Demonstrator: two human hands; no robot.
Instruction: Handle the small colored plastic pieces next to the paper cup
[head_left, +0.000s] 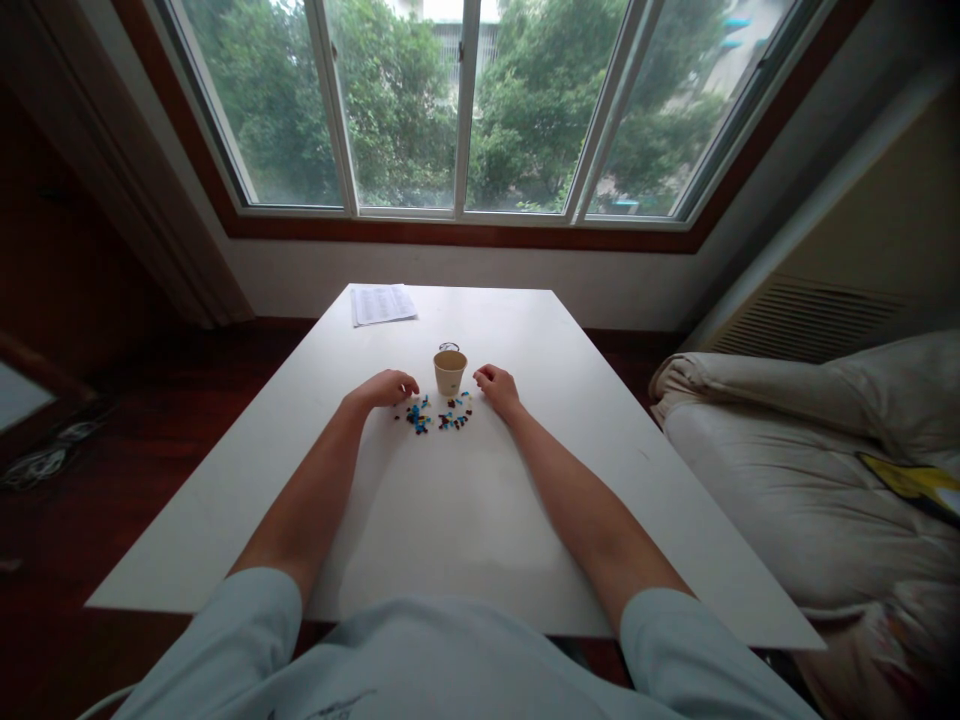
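A plain tan paper cup point(450, 376) stands upright on the white table, its mouth facing up. In front of it lie small beads in blue, dark brown and paler colours, in a left cluster point(418, 416) and a looser right cluster point(454, 418). My left hand point(390, 388) rests at the edge of the left cluster, fingers curled down and closed. To the right of the cup is my right hand point(498, 384), its thumb and fingers drawn together near the rim. Anything between the fingertips of either hand is too small to make out.
A thin dark loop point(449, 347) lies just behind the cup. Printed sheets point(382, 304) sit at the table's far left corner. The white table point(442, 540) narrows toward the window. On the right stands a cushioned sofa point(750, 480); cables point(46, 462) lie on the left floor.
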